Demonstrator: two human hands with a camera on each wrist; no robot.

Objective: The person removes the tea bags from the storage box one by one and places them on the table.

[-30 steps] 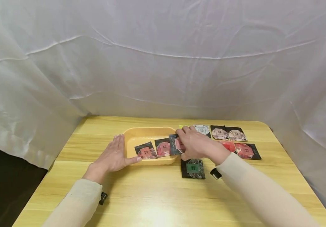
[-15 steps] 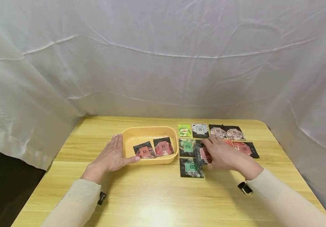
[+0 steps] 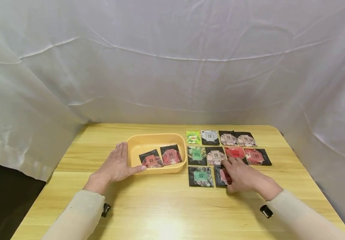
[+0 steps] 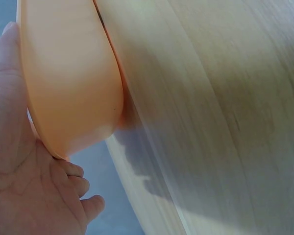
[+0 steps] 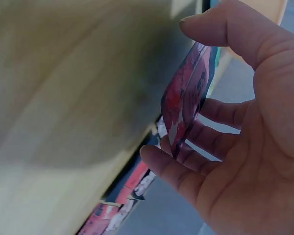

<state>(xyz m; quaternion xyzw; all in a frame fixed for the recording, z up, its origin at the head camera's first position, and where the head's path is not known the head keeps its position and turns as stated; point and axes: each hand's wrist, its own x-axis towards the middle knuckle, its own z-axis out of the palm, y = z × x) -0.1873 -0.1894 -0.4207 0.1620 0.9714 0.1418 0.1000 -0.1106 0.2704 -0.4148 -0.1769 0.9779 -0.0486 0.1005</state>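
Observation:
My left hand (image 3: 115, 166) rests against the left end of a yellow plastic tray (image 3: 177, 169), its fingers straight along the side and its thumb over the front rim. In the left wrist view, the palm touches the tray's outer wall (image 4: 68, 83). Two dark tea sachets with reddish labels, one (image 3: 150, 160) left of the other (image 3: 171, 154), lie inside the tray. On the right, my right hand (image 3: 244, 175) holds a dark tea sachet with a pink-red label (image 3: 221, 176) by its edges, low over the table. The right wrist view shows this sachet (image 5: 188, 95) tilted between thumb and fingers.
Right of the tray, tea sachets lie in rows: a yellow-green one (image 3: 193, 137), a white-and-black one (image 3: 210, 137), green-labelled ones (image 3: 197, 155), and several pink or red ones (image 3: 258, 156). Grey-white cloth (image 3: 172, 66) hangs behind the wooden table (image 3: 148, 206).
My right hand has carried the pink-red sachet from the tray's right rim rightward, then down beside the green-labelled sachet in the front row. The left hand stays at the tray.

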